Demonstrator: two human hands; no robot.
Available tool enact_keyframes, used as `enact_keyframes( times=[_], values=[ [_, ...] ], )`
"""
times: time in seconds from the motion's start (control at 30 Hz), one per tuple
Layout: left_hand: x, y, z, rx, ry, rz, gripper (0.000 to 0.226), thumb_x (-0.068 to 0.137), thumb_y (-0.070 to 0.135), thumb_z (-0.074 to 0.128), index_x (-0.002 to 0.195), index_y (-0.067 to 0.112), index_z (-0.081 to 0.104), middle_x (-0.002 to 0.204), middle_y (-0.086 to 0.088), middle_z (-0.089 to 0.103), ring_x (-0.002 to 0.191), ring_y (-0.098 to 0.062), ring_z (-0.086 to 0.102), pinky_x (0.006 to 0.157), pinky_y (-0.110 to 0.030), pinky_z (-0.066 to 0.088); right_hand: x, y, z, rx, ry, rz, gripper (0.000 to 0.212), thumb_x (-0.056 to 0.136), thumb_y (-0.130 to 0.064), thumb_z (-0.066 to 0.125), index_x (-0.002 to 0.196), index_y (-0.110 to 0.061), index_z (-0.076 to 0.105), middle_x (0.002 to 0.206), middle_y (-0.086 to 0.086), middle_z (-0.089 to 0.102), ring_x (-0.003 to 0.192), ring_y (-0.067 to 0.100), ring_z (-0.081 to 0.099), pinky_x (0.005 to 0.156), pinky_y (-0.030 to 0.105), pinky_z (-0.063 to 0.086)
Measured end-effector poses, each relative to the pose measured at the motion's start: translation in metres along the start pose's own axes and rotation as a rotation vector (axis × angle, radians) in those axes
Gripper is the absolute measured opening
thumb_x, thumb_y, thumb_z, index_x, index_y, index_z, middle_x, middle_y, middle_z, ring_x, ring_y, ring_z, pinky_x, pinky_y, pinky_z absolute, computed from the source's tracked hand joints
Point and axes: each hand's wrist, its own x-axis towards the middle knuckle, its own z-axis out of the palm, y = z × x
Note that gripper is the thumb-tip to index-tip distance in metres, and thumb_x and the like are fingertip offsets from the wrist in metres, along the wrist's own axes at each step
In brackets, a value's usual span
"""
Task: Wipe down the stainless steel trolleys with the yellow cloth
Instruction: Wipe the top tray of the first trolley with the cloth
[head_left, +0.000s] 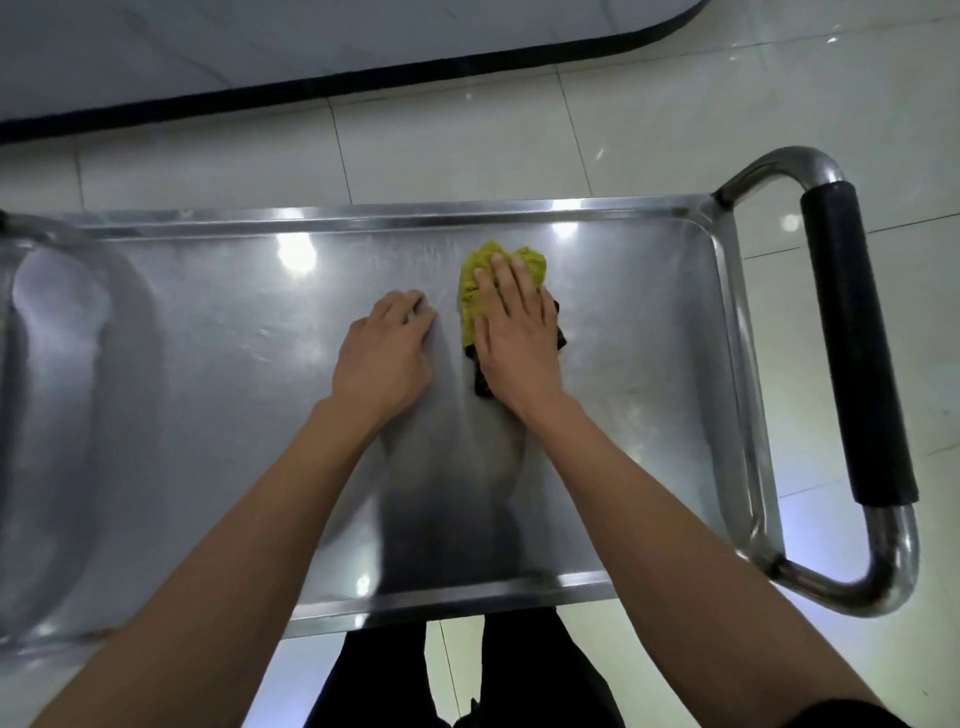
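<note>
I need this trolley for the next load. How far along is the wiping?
Under way. The right hand presses the yellow cloth flat on the middle of the trolley's top tray; the left hand rests on the bare steel beside it. The steel gives no clear sign of which parts are wiped. The handle is untouched now.

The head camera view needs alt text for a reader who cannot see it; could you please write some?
A person's right hand presses a yellow cloth flat on the top tray of a stainless steel trolley, while the left hand rests on the bare metal beside it. The trolley's black-gripped handle is at the right, over a pale tiled floor.
</note>
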Motion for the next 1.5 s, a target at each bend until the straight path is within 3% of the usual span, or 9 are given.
enact_keyframes(
  times=[0.2,0.37,0.47,0.73,0.97,1.27,1.5],
  values=[
    [-0.001,0.0,0.002,0.026,0.014,0.028,0.054,0.087,0.017,0.052,0.141,0.011,0.049,0.151,-0.009,0.04,0.138,-0.029,0.037,0.097,-0.047,0.045,-0.003,-0.012,0.004,0.054,-0.012,-0.059,0.054,0.103,-0.026,0.036,0.156,-0.018,0.026,0.166,0.001,0.015,0.154,0.02,0.005,0.121,0.048,0.016],
    [0.001,0.013,0.001,0.051,0.013,-0.023,0.05,0.089,0.022,0.046,0.138,0.009,0.05,0.152,-0.009,0.038,0.141,-0.028,0.032,0.104,-0.047,0.04,-0.008,0.007,-0.001,0.038,0.025,-0.089,0.058,0.1,-0.02,0.042,0.156,-0.018,0.026,0.166,0.001,0.015,0.154,0.02,0.008,0.121,0.046,0.018],
    [0.003,0.027,0.0,0.033,0.042,-0.055,0.045,0.09,0.022,0.045,0.132,0.007,0.053,0.146,-0.01,0.043,0.139,-0.028,0.033,0.105,-0.047,0.038,-0.018,0.032,-0.005,0.064,0.074,-0.03,0.058,0.1,-0.018,0.044,0.155,-0.017,0.028,0.165,0.002,0.018,0.153,0.021,0.01,0.122,0.047,0.018],
    [0.023,0.116,0.005,0.055,-0.047,0.116,0.048,0.093,0.026,0.046,0.138,0.011,0.048,0.153,-0.008,0.036,0.142,-0.028,0.028,0.108,-0.049,0.036,-0.043,0.127,-0.024,0.052,0.101,0.101,0.058,0.1,-0.022,0.04,0.156,-0.019,0.025,0.165,0.002,0.017,0.153,0.021,0.01,0.122,0.049,0.017],
    [0.03,0.146,0.017,0.063,-0.053,0.031,0.046,0.094,0.023,0.046,0.137,0.008,0.048,0.151,-0.009,0.034,0.141,-0.027,0.028,0.108,-0.046,0.035,-0.068,0.21,-0.042,0.038,0.133,0.317,0.056,0.102,-0.028,0.029,0.157,-0.021,0.022,0.166,-0.001,0.013,0.154,0.019,0.006,0.123,0.049,0.014],
    [0.03,0.135,0.02,-0.002,-0.006,0.059,0.043,0.095,0.022,0.049,0.136,0.009,0.054,0.148,-0.008,0.043,0.137,-0.028,0.038,0.107,-0.049,0.041,-0.075,0.198,-0.037,0.047,0.124,0.292,0.054,0.104,-0.028,0.029,0.157,-0.019,0.021,0.166,0.001,0.013,0.154,0.02,0.005,0.123,0.049,0.013],
    [0.004,0.093,0.012,-0.086,0.052,0.071,0.041,0.095,0.016,0.053,0.136,0.013,0.058,0.151,-0.008,0.045,0.14,-0.029,0.037,0.111,-0.048,0.037,-0.083,0.136,-0.019,0.072,0.108,0.236,0.055,0.104,-0.024,0.036,0.157,-0.019,0.024,0.166,0.0,0.013,0.154,0.02,0.006,0.122,0.048,0.014]
  ],
)
